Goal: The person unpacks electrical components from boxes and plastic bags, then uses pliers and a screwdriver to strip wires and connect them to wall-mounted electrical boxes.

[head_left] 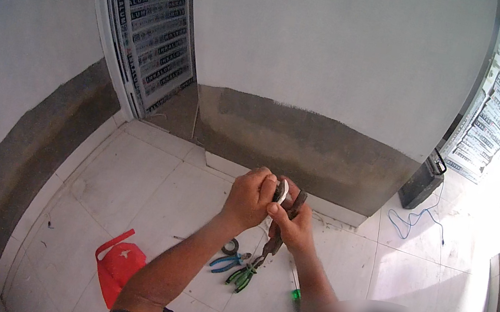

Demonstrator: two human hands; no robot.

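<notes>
Both my hands are raised close together over the tiled floor. My left hand point(249, 196) is a fist around something mostly hidden; a white piece point(284, 192) shows beside its fingers. In my right hand point(292, 226) is a long, rust-brown, two-armed hand tool point(274, 239), its exact kind unclear. The right thumb presses toward the white piece. On the floor below lie green-handled pliers point(243, 276), blue-handled pliers point(229, 262) and a roll of black tape point(230, 247).
A red fabric bag point(122, 267) lies left of my left forearm. A green-handled tool point(297, 295) is near my right foot. Ahead stands a white wall point(335, 51) with a grey lower band. At right are a black box point(422, 185) and a blue cable point(411, 223). The lower right is blurred.
</notes>
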